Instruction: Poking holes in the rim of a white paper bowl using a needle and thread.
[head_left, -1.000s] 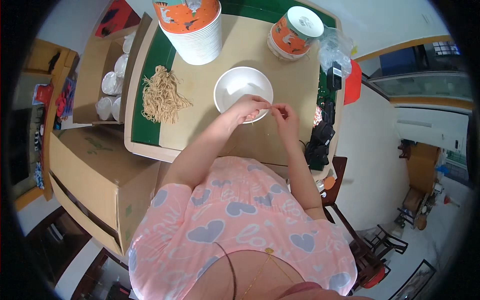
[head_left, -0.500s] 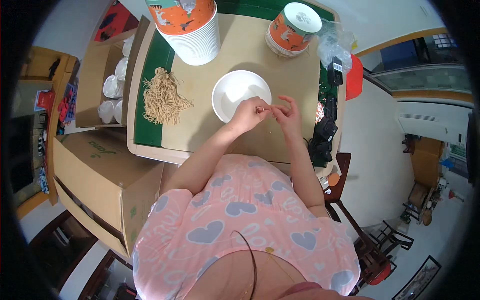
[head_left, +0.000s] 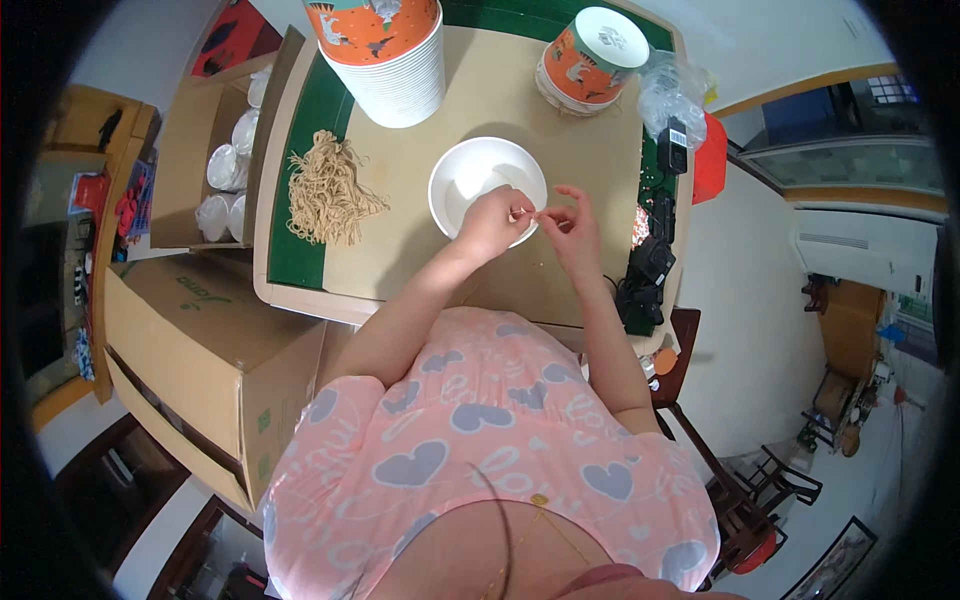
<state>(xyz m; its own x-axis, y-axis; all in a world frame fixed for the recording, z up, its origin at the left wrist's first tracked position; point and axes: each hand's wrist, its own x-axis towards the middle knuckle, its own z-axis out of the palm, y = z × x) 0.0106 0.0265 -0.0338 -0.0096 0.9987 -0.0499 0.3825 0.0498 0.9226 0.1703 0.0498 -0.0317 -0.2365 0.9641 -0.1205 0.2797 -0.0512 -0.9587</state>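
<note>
My left hand [head_left: 490, 226] is closed over the near edge of a white bowl [head_left: 456, 172], its thumb and finger pinched together. Right beside it my right hand [head_left: 572, 238] also pinches, with its other fingers curled out. The two pinches almost meet, and whatever small thing lies in them is too tiny to make out. Left of the bowl lies a heap of thin beige cords [head_left: 330, 190]. A tall stack of white-sided paper tubs [head_left: 392, 80] with an orange print stands behind it. Another orange printed tub [head_left: 582, 65] sits upside down at the far right.
Clear plastic bags [head_left: 672, 90] and black electronic devices [head_left: 648, 265] line the table's right edge. An open carton [head_left: 195, 130] with white wrapped rolls and a large cardboard box [head_left: 190, 340] stand to the left. A red object [head_left: 709, 155] is beyond the right edge.
My hands stay pinched close together, with only a slight shift of the fingers. The whole view has moved a little; the bowl, cords and tubs look the same.
</note>
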